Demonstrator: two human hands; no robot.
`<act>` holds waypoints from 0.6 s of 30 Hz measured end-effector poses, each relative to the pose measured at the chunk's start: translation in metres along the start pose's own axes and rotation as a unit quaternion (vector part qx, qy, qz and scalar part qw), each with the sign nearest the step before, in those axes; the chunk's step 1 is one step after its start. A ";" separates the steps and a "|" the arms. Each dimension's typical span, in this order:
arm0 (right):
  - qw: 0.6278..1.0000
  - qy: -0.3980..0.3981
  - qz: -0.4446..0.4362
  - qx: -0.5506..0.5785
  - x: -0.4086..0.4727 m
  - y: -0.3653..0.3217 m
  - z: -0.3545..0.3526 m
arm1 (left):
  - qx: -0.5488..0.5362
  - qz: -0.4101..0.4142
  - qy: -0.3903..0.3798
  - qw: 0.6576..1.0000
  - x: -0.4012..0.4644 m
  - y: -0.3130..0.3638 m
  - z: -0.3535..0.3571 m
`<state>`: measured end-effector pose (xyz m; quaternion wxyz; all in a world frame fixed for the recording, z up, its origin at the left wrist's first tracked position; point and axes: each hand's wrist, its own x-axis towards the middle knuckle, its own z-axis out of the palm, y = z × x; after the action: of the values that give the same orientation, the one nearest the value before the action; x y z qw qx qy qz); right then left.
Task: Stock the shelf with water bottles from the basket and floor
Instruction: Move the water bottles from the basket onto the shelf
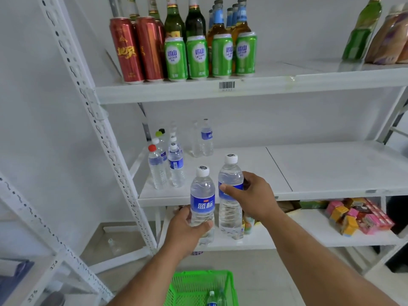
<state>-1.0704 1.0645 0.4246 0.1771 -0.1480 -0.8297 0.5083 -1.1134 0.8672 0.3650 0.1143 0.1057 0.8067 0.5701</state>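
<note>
My left hand (187, 228) grips a clear water bottle (202, 195) with a blue label and white cap near its base, upright. My right hand (254, 195) grips a second, taller-looking water bottle (230, 173) around its blue label. Both bottles hang in front of the middle shelf (331, 173), just at its front edge. Several water bottles (167, 164) stand on that shelf at the left, and two more bottles (204, 140) stand further back. A green basket (189, 286) sits on the floor below my arms, with two bottles (215, 299) inside.
The top shelf (198, 91) carries red cans, green cans and glass bottles. Colourful small cartons (357, 217) lie on the lower shelf at the right. A perforated white upright (106, 138) runs along the left. One bottle (113, 246) lies on the floor under the rack.
</note>
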 end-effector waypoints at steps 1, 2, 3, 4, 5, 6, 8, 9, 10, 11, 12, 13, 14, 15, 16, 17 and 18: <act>1.000 -0.002 -0.003 -0.003 0.006 0.001 -0.003 | -0.001 -0.005 0.002 1.000 0.006 0.001 0.003; 1.000 -0.002 -0.005 -0.005 0.012 0.003 -0.005 | 0.000 -0.007 0.004 1.000 0.012 0.003 0.005; 1.000 0.000 -0.005 -0.004 0.019 0.004 -0.006 | 0.001 -0.007 0.004 1.000 0.019 0.004 0.007; 1.000 0.001 -0.003 -0.001 0.026 0.005 -0.006 | 0.001 -0.008 0.003 1.000 0.027 0.005 0.008; 1.000 0.002 -0.001 0.000 0.034 0.007 -0.006 | -0.001 -0.007 0.002 1.000 0.036 0.005 0.010; 1.000 0.003 -0.001 -0.004 0.043 0.008 -0.005 | -0.002 -0.007 0.002 1.000 0.046 0.005 0.011; 1.000 0.006 -0.001 -0.021 0.060 0.009 -0.003 | 0.001 -0.012 0.002 1.000 0.066 0.004 0.012; 1.000 0.007 -0.001 -0.027 0.070 0.009 -0.001 | 0.002 -0.012 0.003 1.000 0.076 0.004 0.013; 0.999 0.009 -0.001 -0.032 0.081 0.009 0.000 | 0.002 -0.012 0.004 1.000 0.087 0.004 0.013; 0.999 0.009 -0.002 -0.038 0.091 0.009 0.002 | 0.003 -0.012 0.007 1.000 0.098 0.004 0.014; 0.999 0.008 -0.003 -0.045 0.100 0.008 0.004 | 0.000 -0.013 0.010 1.000 0.108 0.005 0.014; 0.999 0.008 -0.004 -0.052 0.110 0.008 0.006 | -0.006 -0.015 0.011 1.000 0.119 0.005 0.015; 0.998 0.011 -0.004 -0.057 0.120 0.007 0.008 | -0.012 -0.016 0.011 1.000 0.130 0.005 0.015; 0.998 0.016 -0.002 -0.061 0.130 0.008 0.011 | -0.017 -0.018 0.011 1.000 0.141 0.005 0.015; 0.998 0.019 0.001 -0.064 0.139 0.008 0.014 | -0.019 -0.018 0.014 1.000 0.152 0.004 0.015; 0.998 0.020 0.004 -0.064 0.148 0.009 0.018 | -0.017 -0.017 0.016 1.000 0.162 0.003 0.015; 0.998 0.020 0.008 -0.062 0.156 0.010 0.021 | -0.012 -0.016 0.017 1.000 0.171 0.003 0.014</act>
<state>-1.2189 1.1189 0.4291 0.1798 -0.1751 -0.8547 0.4543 -1.2717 0.9323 0.3521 0.1107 0.0817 0.8030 0.5799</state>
